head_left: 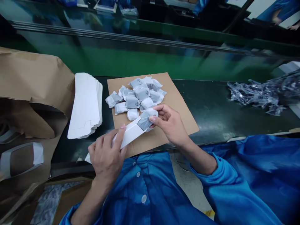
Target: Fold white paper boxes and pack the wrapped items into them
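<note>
Head view. My left grip [105, 153] is curling around a white folded carton [128, 132], fingers closed on its lower half, its open end pointing toward 2 o'clock. My right grip [171, 123] is pinching a paper-wrapped grey packet [145, 120] between thumb and fingertips, and the packet is sitting in the carton's open end, just above a brown cardboard sheet [180, 125]. That sheet is lying on the dark table [211, 106] and carrying a heap of similar wrapped packets [138, 95] at 12 o'clock from my hands. A stack of flat white carton blanks [85, 106] is lying at 10 o'clock, brown kraft paper [35, 75] is spreading at 9 o'clock, and crumpled clear plastic [255, 93] is bunching at 3 o'clock. My blue gown [145, 184] is filling 6 o'clock.
</note>
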`<state>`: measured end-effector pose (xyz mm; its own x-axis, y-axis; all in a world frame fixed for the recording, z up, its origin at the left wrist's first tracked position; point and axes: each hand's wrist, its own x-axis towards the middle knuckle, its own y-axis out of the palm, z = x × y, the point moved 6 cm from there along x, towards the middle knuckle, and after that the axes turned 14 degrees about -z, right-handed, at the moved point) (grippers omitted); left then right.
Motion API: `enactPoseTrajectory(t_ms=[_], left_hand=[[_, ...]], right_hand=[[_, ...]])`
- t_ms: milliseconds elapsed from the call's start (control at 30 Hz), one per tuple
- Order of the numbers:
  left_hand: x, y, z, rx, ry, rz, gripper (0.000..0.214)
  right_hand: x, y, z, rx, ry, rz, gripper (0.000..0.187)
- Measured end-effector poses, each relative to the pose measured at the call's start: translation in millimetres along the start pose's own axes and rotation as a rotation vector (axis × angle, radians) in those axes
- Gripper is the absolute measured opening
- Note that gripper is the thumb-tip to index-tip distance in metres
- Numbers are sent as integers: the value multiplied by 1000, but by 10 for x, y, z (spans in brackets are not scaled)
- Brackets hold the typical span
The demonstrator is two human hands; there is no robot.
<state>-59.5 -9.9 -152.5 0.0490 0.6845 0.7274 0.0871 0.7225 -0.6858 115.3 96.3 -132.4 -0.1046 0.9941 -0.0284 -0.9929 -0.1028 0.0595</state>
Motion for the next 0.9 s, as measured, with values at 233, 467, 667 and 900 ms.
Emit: enactPoseTrajectory(t_ms=[233,467,667,900], left_hand=[[55,140,98,-197,1,189,61],[-17,106,47,-37,-78,87,58],[-82,158,-36,-60,-78,65,59],[-8,105,-249,-73,-74,19,55]], right_hand=[[96,50,145,-198,-62,156,31],[8,103,-116,-208,-43,37,30],[-138,152,-7,-646,-464,102,15],[-278,244,28,-656,-519,112,16]])
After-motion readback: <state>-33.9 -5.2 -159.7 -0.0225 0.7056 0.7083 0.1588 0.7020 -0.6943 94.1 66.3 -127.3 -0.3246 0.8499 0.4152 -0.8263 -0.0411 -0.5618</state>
